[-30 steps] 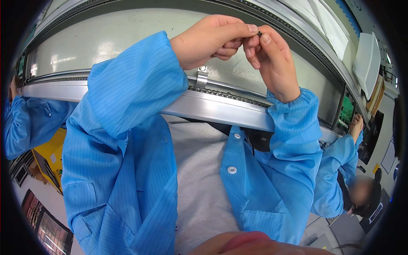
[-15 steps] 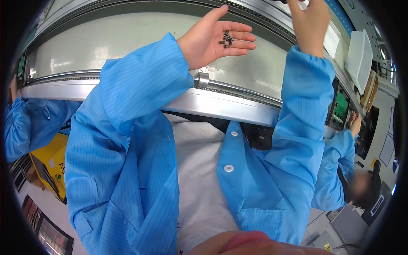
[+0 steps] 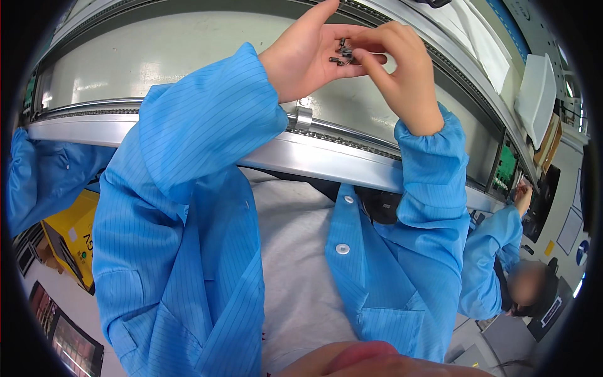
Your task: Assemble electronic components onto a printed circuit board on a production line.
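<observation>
Several small dark screws [image 3: 343, 55] lie in the upturned palm and fingers of my left hand [image 3: 303, 60], which holds them with its fingers stretched out nearly flat. My right hand [image 3: 402, 72] reaches over from the right. Its thumb and forefinger are bent into a pinch at the screws, though the fingertips partly hide the piece between them. Both hands are above a conveyor [image 3: 207, 53], near the middle of its pale bed.
A silver rail [image 3: 339, 164] with a chain runs along the near side. Green circuit boards [image 3: 505, 164] sit at the right end, with a co-worker's hand [image 3: 522, 196] close by. A white tray [image 3: 536, 94] stands at the far right. Another blue sleeve [image 3: 53, 179] shows at left.
My right hand has come down and left from the far right side to the screws in my left palm. The left hand stays nearly in place.
</observation>
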`<state>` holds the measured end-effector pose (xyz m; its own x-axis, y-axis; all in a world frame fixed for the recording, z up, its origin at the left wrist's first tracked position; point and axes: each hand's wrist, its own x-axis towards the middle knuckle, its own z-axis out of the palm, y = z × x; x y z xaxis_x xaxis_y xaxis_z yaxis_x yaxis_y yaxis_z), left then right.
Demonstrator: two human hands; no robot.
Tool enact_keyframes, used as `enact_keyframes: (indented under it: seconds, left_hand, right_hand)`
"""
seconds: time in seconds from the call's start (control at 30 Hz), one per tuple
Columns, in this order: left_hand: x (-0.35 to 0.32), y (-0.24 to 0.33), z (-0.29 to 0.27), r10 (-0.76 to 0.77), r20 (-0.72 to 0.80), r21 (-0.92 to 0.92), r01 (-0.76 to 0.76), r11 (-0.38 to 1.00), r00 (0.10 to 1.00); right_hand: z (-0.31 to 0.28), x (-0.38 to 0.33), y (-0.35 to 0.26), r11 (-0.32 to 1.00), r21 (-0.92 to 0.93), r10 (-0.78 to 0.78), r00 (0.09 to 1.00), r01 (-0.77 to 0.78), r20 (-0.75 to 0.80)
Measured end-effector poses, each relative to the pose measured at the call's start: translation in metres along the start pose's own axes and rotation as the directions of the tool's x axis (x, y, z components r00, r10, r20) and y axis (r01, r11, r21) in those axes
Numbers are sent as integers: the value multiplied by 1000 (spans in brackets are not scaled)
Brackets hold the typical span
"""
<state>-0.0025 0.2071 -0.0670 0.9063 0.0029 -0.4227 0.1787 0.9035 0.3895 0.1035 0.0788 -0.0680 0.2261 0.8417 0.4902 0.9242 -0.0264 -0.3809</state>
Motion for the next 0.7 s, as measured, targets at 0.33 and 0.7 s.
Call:
enact_keyframes:
  seconds: [0.33, 0.7]
  left_hand:
    - [4, 2, -25, -72, 204, 566, -57, 823, 976]
    - [19, 64, -37, 494, -103, -27, -499, 866, 863]
  right_hand:
    - [8, -9, 28, 935, 105, 332, 940, -339, 77]
    - [72, -9, 13, 963, 114, 169, 873, -246, 457]
